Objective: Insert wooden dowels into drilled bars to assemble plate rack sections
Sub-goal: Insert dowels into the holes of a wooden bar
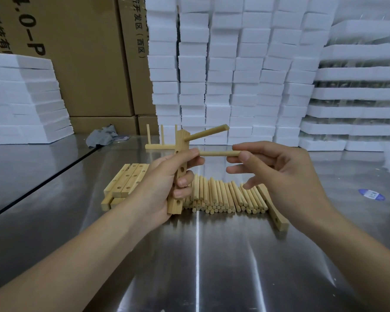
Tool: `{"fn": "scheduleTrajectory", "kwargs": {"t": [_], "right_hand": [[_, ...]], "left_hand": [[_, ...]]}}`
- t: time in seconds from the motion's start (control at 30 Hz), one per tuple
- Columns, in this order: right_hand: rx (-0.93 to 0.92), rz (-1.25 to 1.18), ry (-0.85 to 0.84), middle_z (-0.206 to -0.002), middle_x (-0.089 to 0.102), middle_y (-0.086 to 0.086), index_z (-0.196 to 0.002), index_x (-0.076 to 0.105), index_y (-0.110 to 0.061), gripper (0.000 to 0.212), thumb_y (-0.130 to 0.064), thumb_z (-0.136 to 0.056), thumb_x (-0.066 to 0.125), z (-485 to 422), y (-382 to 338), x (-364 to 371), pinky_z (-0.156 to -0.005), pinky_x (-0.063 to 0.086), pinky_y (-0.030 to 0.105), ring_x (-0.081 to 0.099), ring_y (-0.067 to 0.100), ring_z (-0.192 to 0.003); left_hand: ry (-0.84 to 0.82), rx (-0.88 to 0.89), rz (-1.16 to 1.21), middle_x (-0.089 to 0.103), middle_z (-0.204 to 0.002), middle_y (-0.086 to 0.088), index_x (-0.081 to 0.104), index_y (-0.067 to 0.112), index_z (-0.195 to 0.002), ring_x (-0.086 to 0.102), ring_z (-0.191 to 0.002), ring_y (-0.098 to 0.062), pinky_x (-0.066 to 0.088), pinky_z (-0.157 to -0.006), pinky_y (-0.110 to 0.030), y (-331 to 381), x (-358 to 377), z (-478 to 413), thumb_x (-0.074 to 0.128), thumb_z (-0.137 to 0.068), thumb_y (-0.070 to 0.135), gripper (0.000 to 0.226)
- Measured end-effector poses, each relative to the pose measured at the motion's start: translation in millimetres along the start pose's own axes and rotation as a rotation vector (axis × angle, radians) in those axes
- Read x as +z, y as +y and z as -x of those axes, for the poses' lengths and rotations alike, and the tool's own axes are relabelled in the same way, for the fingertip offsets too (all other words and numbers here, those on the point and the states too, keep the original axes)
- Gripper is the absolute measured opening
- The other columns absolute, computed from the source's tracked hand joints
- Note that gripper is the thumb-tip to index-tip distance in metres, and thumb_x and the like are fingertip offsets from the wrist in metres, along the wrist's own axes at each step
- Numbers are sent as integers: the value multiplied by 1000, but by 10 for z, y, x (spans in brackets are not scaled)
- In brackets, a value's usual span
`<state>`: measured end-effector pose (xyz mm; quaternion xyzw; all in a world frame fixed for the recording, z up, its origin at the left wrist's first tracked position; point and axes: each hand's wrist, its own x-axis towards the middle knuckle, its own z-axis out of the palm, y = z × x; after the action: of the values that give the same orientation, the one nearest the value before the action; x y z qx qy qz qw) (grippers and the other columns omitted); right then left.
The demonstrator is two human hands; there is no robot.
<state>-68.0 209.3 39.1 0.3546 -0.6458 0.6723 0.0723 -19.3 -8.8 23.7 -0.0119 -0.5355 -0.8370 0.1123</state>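
Note:
My left hand (164,183) grips a drilled wooden bar (178,204) held upright above the table. One dowel (208,131) sticks out of the bar's top hole, slanting up to the right. My right hand (277,174) pinches a second dowel (218,153) between thumb and forefinger, level, its left end at my left thumb beside the bar. A row of loose dowels (225,197) lies on the table behind my hands. A stack of drilled bars (127,180) lies to the left, and one single bar (274,210) to the right.
A finished rack section (159,140) with upright dowels stands further back on the shiny metal table (212,266). White foam blocks (234,75) are stacked behind and at left, beside cardboard boxes (88,64). A grey rag (104,135) lies at the back. A blue sticker (371,194) sits at right.

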Motion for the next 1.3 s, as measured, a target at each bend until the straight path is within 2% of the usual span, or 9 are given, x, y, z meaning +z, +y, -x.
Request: {"fn": "scheduleTrajectory", "kwargs": {"t": [0.1,0.23,0.47,0.7,0.8,0.93,1.07,1.13,1.3], "right_hand": [[19,-31,-2,-94,82,6,-111,75,-9,14,-8,-100,66,0,12,7,-62,63,29,80,22,-90],[12,-80,62,-87,81,10,-104,75,-8,10,-8,-95,72,-6,15,16,-59,62,27,80,23,-86],[-8,-78,159,-80,80,12,-99,72,-6,11,-11,-91,78,3,21,27,-57,61,27,80,24,-83],[72,-160,97,-96,80,9,-113,75,-12,22,-14,-92,76,10,32,55,-62,63,29,78,22,-93],[53,-62,65,-107,78,1,-108,79,-17,13,-20,-98,71,30,61,85,-67,64,31,75,18,-101],[-38,-4,79,-105,79,-1,-106,63,-11,12,-21,-108,56,41,56,81,-74,65,37,76,19,-102],[-288,452,-20,-84,70,-14,-107,59,-30,13,-34,-110,48,97,76,85,-66,55,26,72,10,-80],[-376,630,-110,-81,63,-25,-112,65,-34,19,-41,-109,47,107,81,109,-64,42,15,63,0,-76],[-290,734,-296,-71,57,-32,-115,54,-37,15,-48,-105,50,166,175,144,-55,39,28,58,6,-65]], "left_hand": [[-47,-23,-6,75,-95,-5,84,18,-89,38,-43,-5,30,-34,-16,-6,-1,-2,82,-84,26,10],[-28,-5,-15,75,-97,-6,73,7,-106,38,-44,-5,32,-34,-15,-15,-20,-5,83,-85,26,30],[32,2,-41,75,-95,-4,71,4,-108,41,-45,-5,34,-36,-15,-43,-52,-18,85,-86,25,33],[16,-54,-20,74,-90,-3,67,3,-112,42,-45,-4,34,-35,-15,-79,5,4,85,-84,27,41],[-10,-112,26,72,-93,-5,68,7,-108,41,-46,-4,34,-35,-14,-103,65,43,84,-84,26,35],[-36,-205,157,69,-85,-5,81,4,-102,42,-50,-8,35,-34,-18,-63,131,98,74,-92,38,36],[23,-210,185,59,-80,-4,72,5,-101,47,-52,-11,34,-35,-19,-44,161,118,56,-105,42,41],[30,-211,127,60,-82,-3,66,12,-96,57,-61,-13,41,-43,-20,-47,187,136,50,-109,45,39],[-6,-201,-10,68,-98,-9,65,16,-99,71,-100,-24,57,-95,-45,-90,250,186,43,-112,50,42]]}}
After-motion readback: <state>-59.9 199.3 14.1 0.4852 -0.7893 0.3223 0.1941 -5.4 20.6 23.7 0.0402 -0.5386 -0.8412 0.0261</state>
